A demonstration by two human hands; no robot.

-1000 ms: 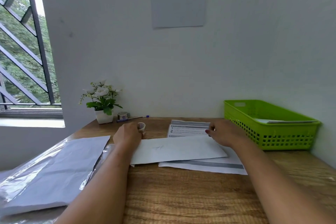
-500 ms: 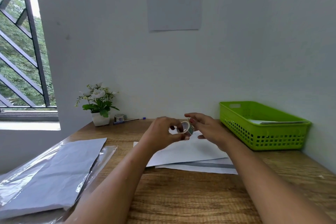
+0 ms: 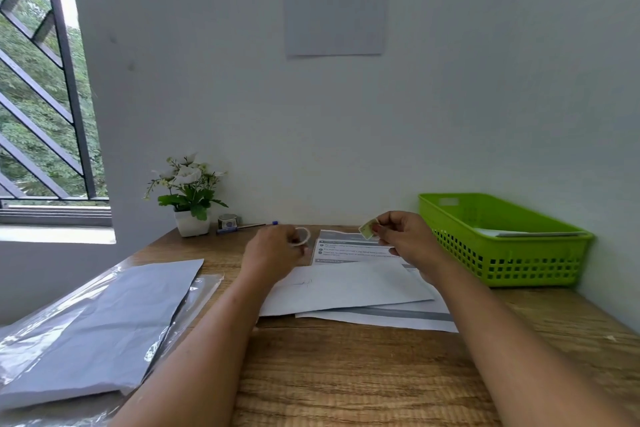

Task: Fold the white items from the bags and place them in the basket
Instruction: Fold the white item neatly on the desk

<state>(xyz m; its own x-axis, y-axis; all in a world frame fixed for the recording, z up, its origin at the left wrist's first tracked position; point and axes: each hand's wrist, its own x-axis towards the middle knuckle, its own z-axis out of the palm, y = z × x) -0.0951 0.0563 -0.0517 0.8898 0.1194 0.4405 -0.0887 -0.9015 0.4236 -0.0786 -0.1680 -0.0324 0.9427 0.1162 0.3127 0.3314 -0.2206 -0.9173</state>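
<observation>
Both hands parted: left grip [image 3: 273, 250] clamps tape roll [image 3: 301, 236], right grip [image 3: 405, 236] pinches small piece [image 3: 367, 229].

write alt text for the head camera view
A person's left hand holds a small tape roll and the right hand pinches a small piece above a folded white sheet on a wooden desk. Green basket at right, bagged white sheets at left.

I am looking into a small office or study corner: a wood-grain desk [image 3: 346, 374] is standing against a plain white wall bearing a printed sheet [image 3: 335, 3], with a blue-capped pen [image 3: 252, 226], a small white-potted plant [image 3: 189, 198], a lime-green perforated plastic basket [image 3: 502, 263] and a dark-barred window [image 3: 62, 80].
</observation>
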